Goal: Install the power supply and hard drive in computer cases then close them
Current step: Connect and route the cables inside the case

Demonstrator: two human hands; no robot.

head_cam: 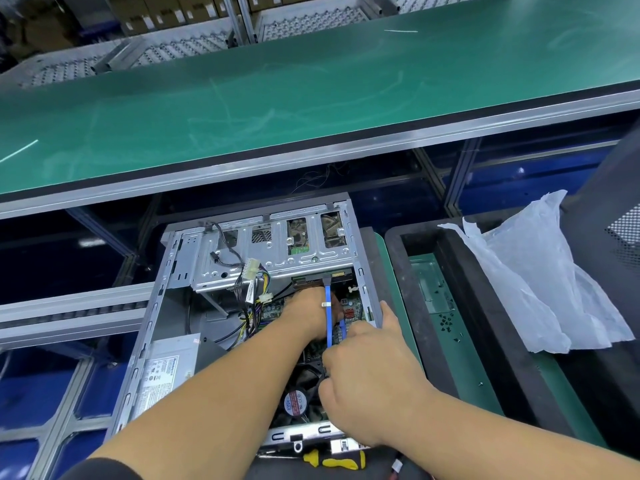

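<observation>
An open grey computer case (166, 271) lies on its side in front of me. Its power supply (166, 370) sits in the near left corner, with a bundle of coloured wires (254, 282) running up to the drive cage (277, 251). A hard drive (341, 276) shows under the cage's right end. A blue data cable (328, 317) runs down from it. My left hand (308, 315) reaches deep inside below the drive, its fingers hidden. My right hand (367, 372) pinches the lower end of the blue cable, the thumb against the case's right wall.
A wide green conveyor belt (311, 98) crosses behind the case. To the right stands a black tray (398, 271) with small screws (446, 320), and crumpled white plastic wrap (540, 282) lies further right. A yellow-handled screwdriver (336, 460) lies at the case's near edge.
</observation>
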